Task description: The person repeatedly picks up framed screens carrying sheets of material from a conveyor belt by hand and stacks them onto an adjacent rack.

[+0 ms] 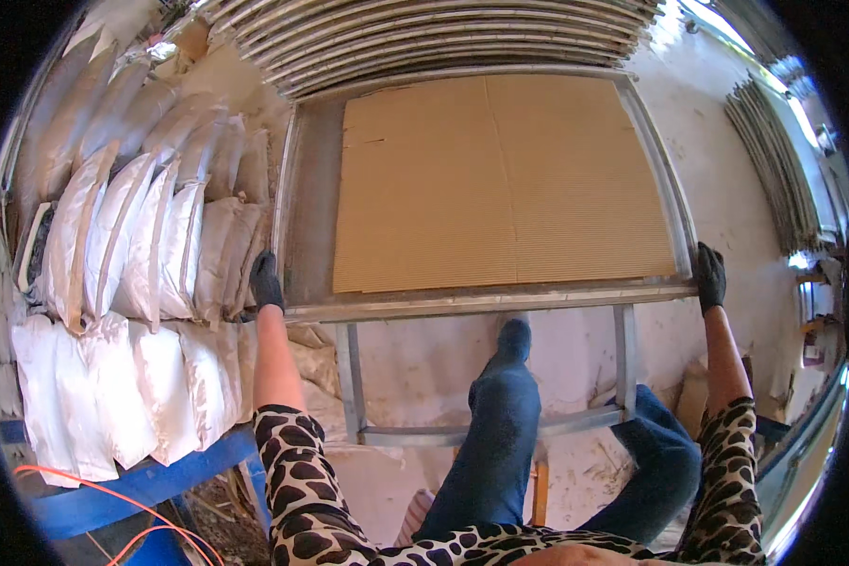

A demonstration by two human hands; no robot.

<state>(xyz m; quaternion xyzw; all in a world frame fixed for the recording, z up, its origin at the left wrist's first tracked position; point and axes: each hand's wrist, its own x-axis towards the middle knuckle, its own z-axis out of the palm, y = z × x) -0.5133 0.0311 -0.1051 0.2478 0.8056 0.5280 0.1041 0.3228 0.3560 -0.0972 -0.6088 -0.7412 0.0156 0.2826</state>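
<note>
A wide rectangular framed tray [491, 301] lies in front of me, with a ribbed brown cardboard sheet [500, 189] covering most of its inside. A vertical crease runs down the cardboard, and a small tear shows near its left edge. At the tray's near left corner, my left hand [266, 280], in a dark glove, is closed round the side of the frame. My right hand [711, 276], gloved the same way, grips the near right corner. Both arms reach forward, nearly straight. Below the tray's near edge stands a grey metal support [443, 435].
Several similar frames [434, 42] are stacked just beyond the tray. White filled sacks [113, 236] are piled on the left above a blue beam [151, 481]. An orange cord [113, 491] curves at lower left. More thin frames [774, 170] lean at the far right.
</note>
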